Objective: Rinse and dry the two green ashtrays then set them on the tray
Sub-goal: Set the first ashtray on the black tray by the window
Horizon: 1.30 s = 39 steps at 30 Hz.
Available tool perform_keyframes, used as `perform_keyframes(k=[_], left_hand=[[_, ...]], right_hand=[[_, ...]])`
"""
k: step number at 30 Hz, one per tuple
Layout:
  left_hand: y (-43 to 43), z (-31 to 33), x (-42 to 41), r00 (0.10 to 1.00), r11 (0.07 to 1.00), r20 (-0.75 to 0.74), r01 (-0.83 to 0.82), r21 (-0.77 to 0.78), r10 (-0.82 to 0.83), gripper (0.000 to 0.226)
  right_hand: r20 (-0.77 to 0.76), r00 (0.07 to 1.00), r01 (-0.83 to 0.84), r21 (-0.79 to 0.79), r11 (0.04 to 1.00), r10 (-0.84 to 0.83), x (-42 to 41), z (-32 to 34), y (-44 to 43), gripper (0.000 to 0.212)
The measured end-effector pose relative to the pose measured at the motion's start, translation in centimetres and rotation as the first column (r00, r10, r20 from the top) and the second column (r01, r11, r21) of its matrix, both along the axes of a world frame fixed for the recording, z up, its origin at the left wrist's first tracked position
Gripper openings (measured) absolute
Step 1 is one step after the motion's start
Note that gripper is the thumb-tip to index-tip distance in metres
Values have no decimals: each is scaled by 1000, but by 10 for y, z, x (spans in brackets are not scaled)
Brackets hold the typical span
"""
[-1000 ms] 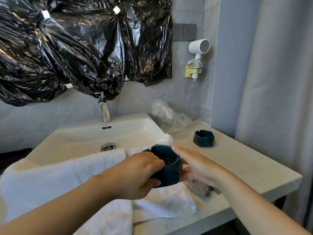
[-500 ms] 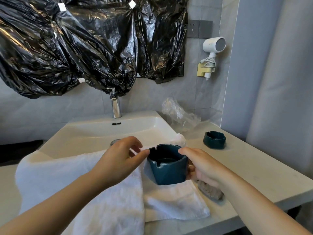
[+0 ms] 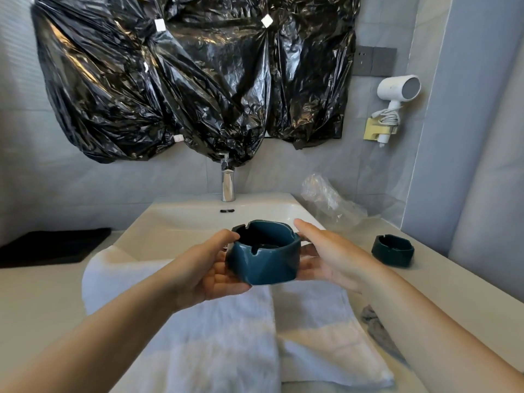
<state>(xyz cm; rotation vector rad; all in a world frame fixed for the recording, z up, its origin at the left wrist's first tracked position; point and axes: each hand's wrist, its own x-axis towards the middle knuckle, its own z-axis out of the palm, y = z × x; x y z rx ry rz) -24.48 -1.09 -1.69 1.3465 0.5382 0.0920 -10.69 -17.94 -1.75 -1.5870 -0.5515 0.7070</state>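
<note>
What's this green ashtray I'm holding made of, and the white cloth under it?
The ashtray looks like glazed ceramic, possibly glass: glossy dark green, thick walls, soft highlights. The towel looks like cotton terry: matte white, fuzzy surface.

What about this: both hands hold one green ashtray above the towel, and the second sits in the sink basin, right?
No: the head view shows the second ashtray on the counter right of the sink, not in it. Left hand and right hand do hold the first ashtray above the towel.
</note>
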Motion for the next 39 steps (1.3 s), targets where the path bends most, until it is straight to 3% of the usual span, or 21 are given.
perform_keyframes(k=[5,10,16,21,26,32,39], left_hand=[[57,6,-35,981,982,56,-189,27,187,41],[135,10,-84,897,902,128,-431,31,424,36],[232,2,-134,742,736,129,-669,98,658,25],[315,-20,-154,629,623,105,-777,84,770,38],[390,-42,-149,543,540,84,-840,53,836,38],[462,-62,-125,510,500,18,-850,165,860,51],[513,-83,-97,491,476,-36,-820,319,870,48]], right_hand=[[353,933,106,-79,991,-72,-6,-2,25,24],[544,834,-19,-141,990,93,-32,-4,80,14],[797,549,-62,-260,964,251,-65,2,177,12],[820,435,-151,-341,928,372,-78,-2,264,11],[859,378,-188,-296,937,347,-76,-11,344,14],[892,214,-217,-354,910,398,-70,-24,428,14],[889,173,-199,-390,899,424,-56,-40,458,17]])
